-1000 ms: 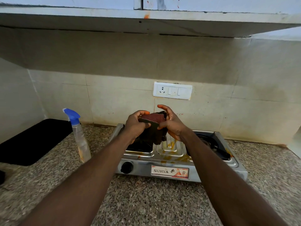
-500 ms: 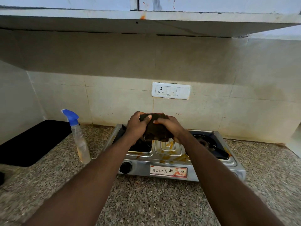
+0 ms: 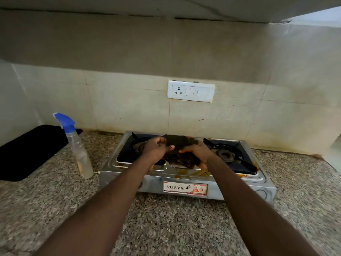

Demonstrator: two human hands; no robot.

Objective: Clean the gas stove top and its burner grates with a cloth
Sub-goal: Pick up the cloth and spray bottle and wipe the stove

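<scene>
Trainee: Cloth [image 3: 181, 143] first. Where is it, and who has it?

Supervisor: It's held up over the middle of the gas stove [image 3: 129, 174], between the two burners. Both hands have it. The left hand [image 3: 156, 151] pinches one end with its thumb and curled fingers [image 3: 170, 147], and the right hand [image 3: 198, 154] is clenched round the other end from the near side.

Trainee: Why two hands for one rag?

Supervisor: My reading is that it's being bunched or folded into a pad, so there is a firm face to rub with. A loose rag would likely snag on the grate prongs.

Trainee: Has the wiping begun?

Supervisor: I'd judge hardly, if at all. Orange stains [image 3: 202, 174] lie on the ribbed centre panel and along the front lip. The cloth's lower edge hangs close to that panel, but the right hand hides whether it touches.

Trainee: And the grates?

Supervisor: The left burner grate [image 3: 135, 135] and the right burner grate [image 3: 245, 163] both sit in place over their burners. They would probably need lifting off or working round.

Trainee: What about the spray bottle [image 3: 81, 157]?

Supervisor: It's upright on the granite worktop [image 3: 166, 218], just beside the stove's left end. That puts it within easy reach of the left hand, which is presumably why it stands there. Nobody is touching it.
</scene>
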